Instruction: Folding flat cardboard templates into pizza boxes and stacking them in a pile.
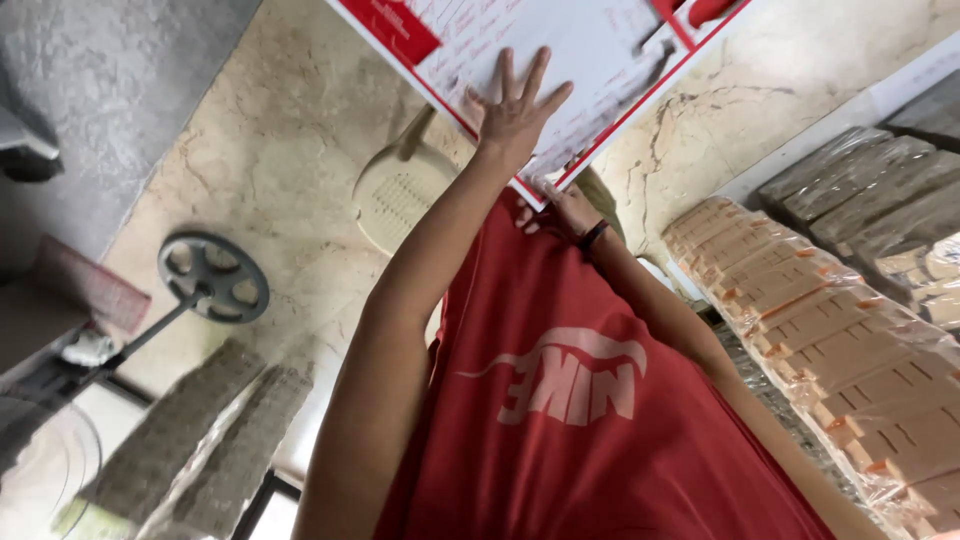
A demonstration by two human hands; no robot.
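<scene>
Far left: a spoked metal wheel (213, 277) on a dark rod is lying over the pale marble floor (270, 170). Below it, two grey wrapped bundles (200, 440) are resting side by side.

Left of centre: a beige plastic chair (400, 190) is standing on the floor, partly hidden behind the forearm.

Centre: the left hand (515, 110) is reaching up with its fingers spread wide. Its palm is pressing flat against the white board (590, 50), which has a red border and is sitting tilted at the top of the view. Just right of it and lower, the right hand (565, 212), wearing a dark wristband (594, 236), is curling its fingers around the board's lower corner and gripping that edge. How far the fingers are closing is partly hidden by the red shirt (590, 420), which is filling the lower middle.

Right: tan slotted blocks (830, 340) in clear plastic wrap are lying stacked in rows. Greyer wrapped packs (880, 190) are sitting above them, well apart from both hands.
</scene>
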